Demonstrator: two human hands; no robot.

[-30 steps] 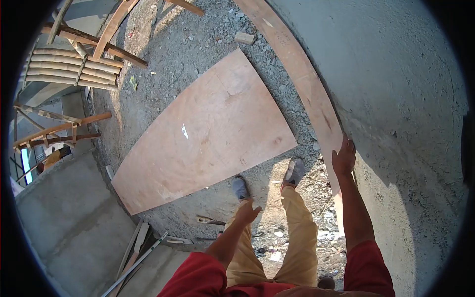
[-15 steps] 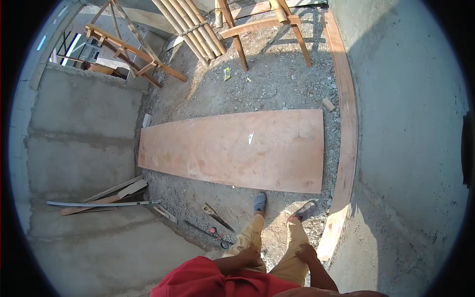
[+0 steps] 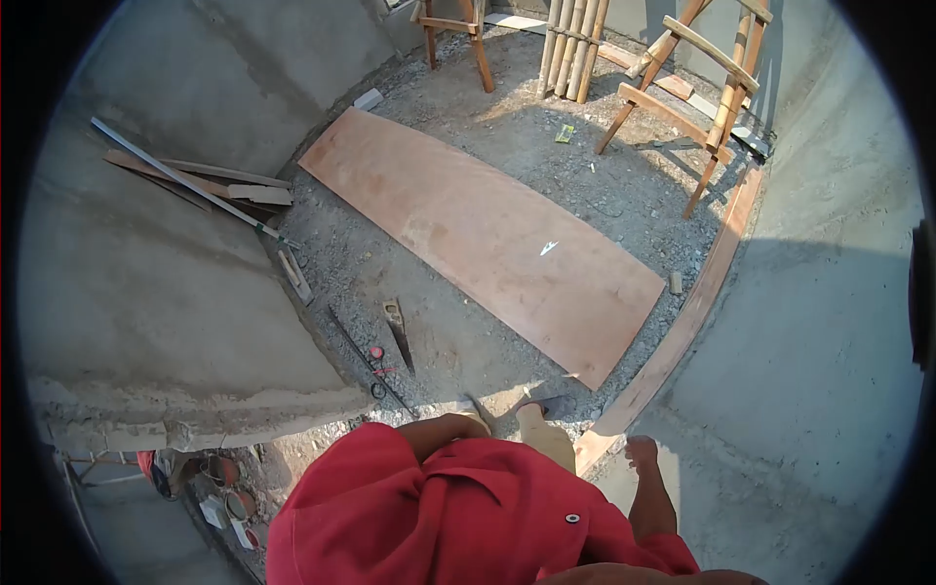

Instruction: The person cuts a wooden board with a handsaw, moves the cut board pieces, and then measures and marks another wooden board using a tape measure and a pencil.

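My right hand (image 3: 642,454) hangs at my right side with its fingers curled and nothing visible in them. It is nearest to the long wooden plank (image 3: 673,361) along the right wall, apart from it. Of my left arm (image 3: 444,430) only the forearm shows clearly, bent across my front beside the red shirt; the fingers are not discernible. In front of my feet a large plywood sheet (image 3: 468,229) lies flat on the gravelly floor, with a small white mark on it. A handsaw (image 3: 398,333) lies on the ground to the left.
Near the saw are a dark bar (image 3: 356,346) and a small red round item (image 3: 376,352). Boards and a metal strip (image 3: 180,175) lean at the left wall. Wooden trestles (image 3: 717,107) and bamboo poles (image 3: 573,49) stand at the back. Containers (image 3: 239,505) sit lower left.
The view has swung, so the plywood sheet now runs diagonally. My right hand has moved from my thigh out to the side. My left hand, seen at my thigh before, is now mostly hidden.
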